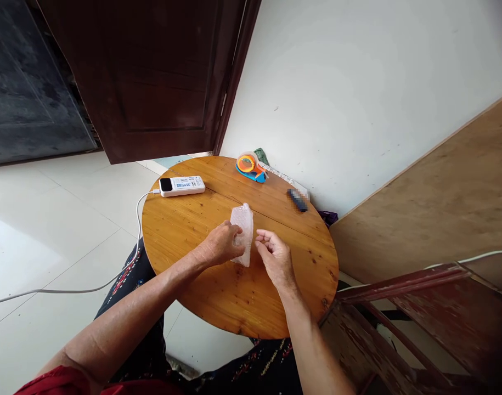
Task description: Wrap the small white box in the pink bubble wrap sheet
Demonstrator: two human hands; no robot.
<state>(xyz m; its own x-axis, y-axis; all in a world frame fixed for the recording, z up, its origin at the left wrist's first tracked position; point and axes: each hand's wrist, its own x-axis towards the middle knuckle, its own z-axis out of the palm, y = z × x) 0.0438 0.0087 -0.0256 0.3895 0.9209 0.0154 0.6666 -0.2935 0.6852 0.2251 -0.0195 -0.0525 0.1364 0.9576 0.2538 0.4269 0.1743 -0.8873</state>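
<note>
A whitish translucent piece of bubble wrap (243, 217), folded into a narrow packet, lies lengthwise near the middle of the round wooden table (218, 291). My left hand (225, 241) grips its left side, thumb and fingers curled onto the plastic. What may be inside the packet cannot be made out. Just to the right of it, my right hand (274, 257) hovers with bent fingers and thumb apart, holding nothing and not touching the wrap.
An orange and blue tape dispenser (251, 168) stands at the table's far edge. A white power bank (182, 186) with a cable (138, 214) lies at the left. Toward the right is a dark, partly blurred object (297, 201). A white wall (357, 82) rises behind.
</note>
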